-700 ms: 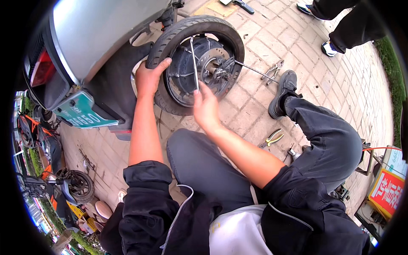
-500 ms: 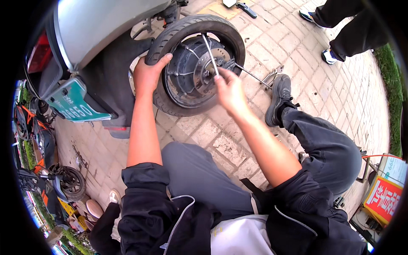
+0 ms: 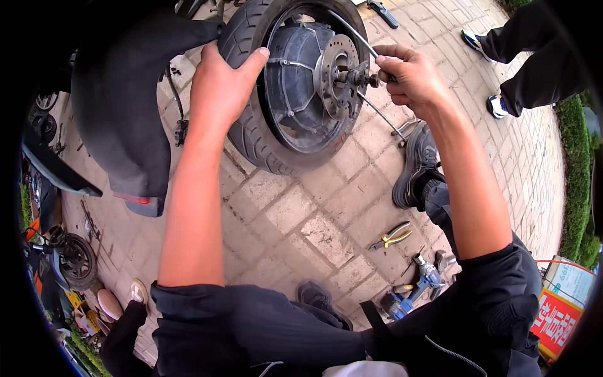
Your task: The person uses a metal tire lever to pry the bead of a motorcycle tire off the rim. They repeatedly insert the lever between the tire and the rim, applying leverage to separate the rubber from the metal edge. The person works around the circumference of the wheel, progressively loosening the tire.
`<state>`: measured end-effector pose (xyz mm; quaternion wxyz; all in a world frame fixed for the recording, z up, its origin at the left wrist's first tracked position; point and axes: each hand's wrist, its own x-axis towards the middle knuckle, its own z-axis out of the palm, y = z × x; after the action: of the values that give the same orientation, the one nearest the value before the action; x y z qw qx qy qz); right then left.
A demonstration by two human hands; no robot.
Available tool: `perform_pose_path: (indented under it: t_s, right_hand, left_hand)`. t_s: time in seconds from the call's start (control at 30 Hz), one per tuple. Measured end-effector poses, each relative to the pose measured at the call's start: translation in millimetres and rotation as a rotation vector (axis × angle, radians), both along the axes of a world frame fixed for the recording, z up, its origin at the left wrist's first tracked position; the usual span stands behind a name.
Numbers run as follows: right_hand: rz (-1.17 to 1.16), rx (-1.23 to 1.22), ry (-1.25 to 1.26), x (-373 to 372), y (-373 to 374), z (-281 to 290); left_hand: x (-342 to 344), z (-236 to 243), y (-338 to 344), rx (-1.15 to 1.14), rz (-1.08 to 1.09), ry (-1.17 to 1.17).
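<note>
My left hand (image 3: pixel 221 85) clasps the left side of a black tyre (image 3: pixel 248 135), its thumb laid over the sidewall. The tyre sits on a wheel with a dark hub motor (image 3: pixel 292 81), a drilled brake disc (image 3: pixel 328 72) and a protruding axle (image 3: pixel 358 77). In my right hand (image 3: pixel 411 78) is a slim metal tyre lever (image 3: pixel 353 32), fingers closed round its lower end. Its far tip meets the upper rim, where the exact contact is hard to see. A second metal rod (image 3: pixel 378 113) slants from the wheel's right side toward my shoe.
Yellow-handled pliers (image 3: pixel 391 236) and a blue power tool (image 3: pixel 411 292) lie on the brick paving (image 3: pixel 282 217). A dark mudguard (image 3: pixel 122 100) hangs left of the wheel. Another person's legs (image 3: pixel 537 69) stand at far right. A knife-like tool (image 3: pixel 383 14) lies beyond the wheel.
My view has shifted, and pliers and the power tool now show. My right hand has moved outward to the right with the lever, which leans further over. My left hand still holds the tyre.
</note>
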<state>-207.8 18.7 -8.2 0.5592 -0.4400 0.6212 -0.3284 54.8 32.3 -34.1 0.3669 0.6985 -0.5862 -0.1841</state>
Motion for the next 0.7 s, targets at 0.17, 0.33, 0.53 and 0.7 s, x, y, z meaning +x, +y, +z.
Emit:
perform_pose_path:
  t_s: [0.17, 0.33, 0.53, 0.7]
  right_hand:
    - [-0.013, 0.022, -0.067, 1.0, -3.2, -7.1]
    - [0.015, 0.033, -0.131, 15.3, 6.9, -0.7]
    - [-0.109, 0.026, -0.241, 28.5, -5.8, -10.6]
    - [-0.095, -0.002, -0.238, 34.7, -11.4, -17.1]
  left_hand:
    - [-9.5, 8.2, -5.4, 0.047, 0.013, -0.093]
    - [-15.4, 17.4, -10.3, 0.029, 0.003, -0.136]
    - [-22.1, 23.8, -17.5, 0.015, -0.014, -0.166]
    - [-21.4, 28.9, -12.9, 0.04, -0.05, -0.091]
